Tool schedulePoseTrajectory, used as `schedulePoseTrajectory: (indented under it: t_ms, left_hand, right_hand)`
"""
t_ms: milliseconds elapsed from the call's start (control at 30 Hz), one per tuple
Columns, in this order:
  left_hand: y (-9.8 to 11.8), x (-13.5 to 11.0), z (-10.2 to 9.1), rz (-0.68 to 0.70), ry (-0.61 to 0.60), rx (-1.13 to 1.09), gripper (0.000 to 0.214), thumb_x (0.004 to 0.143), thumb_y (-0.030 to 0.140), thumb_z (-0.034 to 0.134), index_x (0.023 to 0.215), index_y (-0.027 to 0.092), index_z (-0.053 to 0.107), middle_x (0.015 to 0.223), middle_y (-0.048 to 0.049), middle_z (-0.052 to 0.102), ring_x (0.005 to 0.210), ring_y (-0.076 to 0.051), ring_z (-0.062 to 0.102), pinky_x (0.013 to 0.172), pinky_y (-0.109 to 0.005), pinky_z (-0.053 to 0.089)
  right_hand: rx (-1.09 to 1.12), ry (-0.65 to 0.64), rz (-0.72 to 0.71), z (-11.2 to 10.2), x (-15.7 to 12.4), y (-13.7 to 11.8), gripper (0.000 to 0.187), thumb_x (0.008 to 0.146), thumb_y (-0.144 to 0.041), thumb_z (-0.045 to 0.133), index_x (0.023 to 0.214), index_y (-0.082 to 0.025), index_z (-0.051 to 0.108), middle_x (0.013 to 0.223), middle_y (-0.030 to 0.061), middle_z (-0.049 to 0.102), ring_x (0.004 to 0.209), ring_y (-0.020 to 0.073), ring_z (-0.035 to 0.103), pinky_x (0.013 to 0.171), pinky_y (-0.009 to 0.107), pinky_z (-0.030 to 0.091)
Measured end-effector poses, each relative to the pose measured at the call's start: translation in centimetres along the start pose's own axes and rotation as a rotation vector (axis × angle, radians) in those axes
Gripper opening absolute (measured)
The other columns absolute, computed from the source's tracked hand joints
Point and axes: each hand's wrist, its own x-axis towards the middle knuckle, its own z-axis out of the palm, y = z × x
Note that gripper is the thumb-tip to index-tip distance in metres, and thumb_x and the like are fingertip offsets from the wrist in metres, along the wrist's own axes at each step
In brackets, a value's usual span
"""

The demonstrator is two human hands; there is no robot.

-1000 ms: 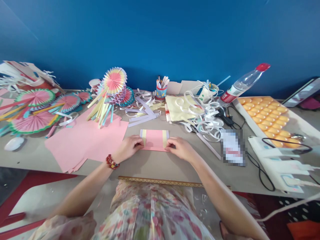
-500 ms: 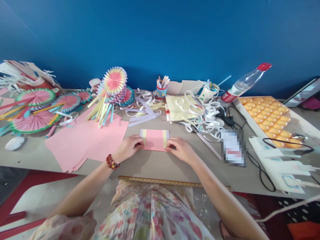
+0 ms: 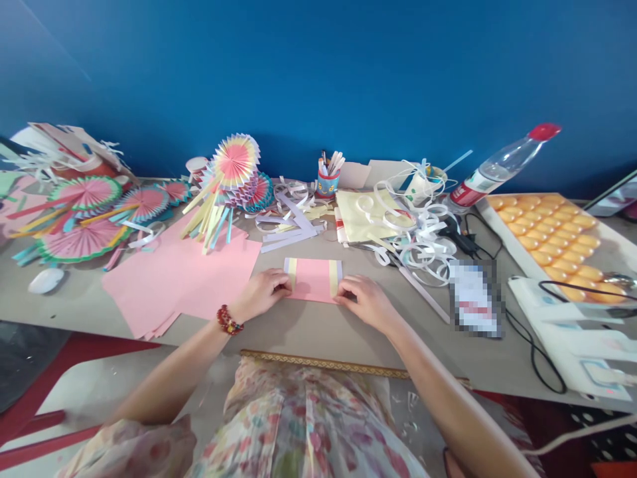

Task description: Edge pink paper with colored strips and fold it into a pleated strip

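A pink paper sheet (image 3: 312, 279) lies on the table in front of me, with a yellow and a lilac strip along each side edge and a fold along its near edge. My left hand (image 3: 263, 292) pinches its lower left corner, a red bead bracelet on that wrist. At the lower right corner, my right hand (image 3: 365, 299) holds the paper between thumb and curled fingers. Larger pink paper sheets (image 3: 189, 285) lie just left of my left hand.
Folded paper fans (image 3: 233, 162) stand and lie at the left, near a white mouse (image 3: 46, 281). Behind the sheet are a pen cup (image 3: 327, 184), curled white strips (image 3: 423, 245) and yellow paper (image 3: 371, 216). A bottle (image 3: 497, 169) and a power strip (image 3: 567, 338) are at the right.
The whole view has shifted slightly, so things appear a little farther right. Both hands keep their grip on the paper's lower corners, with hardly any movement.
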Motion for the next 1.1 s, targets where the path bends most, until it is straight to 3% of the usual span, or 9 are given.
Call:
schedulePoseTrajectory:
  t_ms: [367,467,567,667,767,933,1100]
  left_hand:
    - [-0.4,-1.1,0.8,0.020,0.031,0.081,0.018,0.098,0.022,0.047,0.091,0.019,0.063,0.090,-0.0047,0.061,0.089,-0.020,0.055,0.082,-0.032,0.042]
    - [-0.8,-1.7,1.6,0.039,0.048,0.158,0.025,0.098,0.020,0.043,0.110,0.022,0.065,0.101,-0.0073,0.061,0.095,-0.022,0.053,0.085,-0.036,0.040]
    - [-0.8,-1.9,2.0,0.120,0.027,0.333,0.045,0.096,0.012,0.040,0.132,0.035,0.055,0.116,-0.0076,0.058,0.104,-0.024,0.051,0.089,-0.039,0.039]
    - [-0.5,-1.8,1.7,0.250,-0.037,0.474,0.059,0.094,0.008,0.043,0.142,0.044,0.042,0.143,-0.0046,0.045,0.126,-0.028,0.040,0.106,-0.050,0.029]
    - [0.1,-1.4,1.1,0.330,-0.140,0.547,0.065,0.093,0.008,0.044,0.148,0.041,0.032,0.157,-0.0015,0.029,0.141,-0.030,0.024,0.115,-0.058,0.013]
    - [0.2,-0.8,0.8,0.366,-0.227,0.549,0.061,0.096,0.010,0.040,0.148,0.039,0.031,0.157,0.0020,0.032,0.147,-0.028,0.015,0.117,-0.060,0.009]
    - [0.4,-1.0,0.9,0.394,-0.194,0.542,0.056,0.096,0.011,0.043,0.146,0.035,0.037,0.152,0.0009,0.041,0.149,-0.025,0.014,0.118,-0.060,0.006]
  right_hand:
    - [-0.087,0.072,-0.051,1.0,-1.1,0.2,0.013,0.095,-0.026,0.055,0.084,-0.021,0.058,0.086,0.0026,0.063,0.086,0.0196,0.055,0.078,0.031,0.036]
    - [-0.149,0.077,-0.068,1.3,-1.5,0.1,0.011,0.097,-0.026,0.053,0.089,-0.022,0.060,0.090,0.0039,0.064,0.089,0.0203,0.055,0.080,0.032,0.036]
    - [-0.253,0.089,-0.095,1.5,-1.7,-0.3,0.014,0.098,-0.021,0.050,0.098,-0.023,0.063,0.094,0.0054,0.065,0.090,0.0206,0.055,0.081,0.033,0.036]
    - [-0.348,0.110,-0.175,1.5,-1.7,-0.6,0.025,0.098,-0.016,0.047,0.113,-0.026,0.065,0.102,0.0063,0.065,0.093,0.0209,0.054,0.085,0.035,0.036]
    - [-0.364,0.124,-0.287,1.4,-1.6,-0.6,0.030,0.098,-0.015,0.047,0.117,-0.029,0.066,0.104,0.0067,0.065,0.095,0.0209,0.054,0.088,0.036,0.037]
    - [-0.325,0.094,-0.333,1.5,-1.3,-0.8,0.027,0.099,-0.020,0.050,0.118,-0.030,0.067,0.098,0.0049,0.067,0.093,0.0196,0.054,0.089,0.036,0.041]
    - [-0.401,0.115,-0.317,1.6,-1.7,-1.6,0.027,0.095,-0.017,0.055,0.117,-0.029,0.067,0.103,0.0050,0.068,0.100,0.0214,0.056,0.100,0.041,0.040]
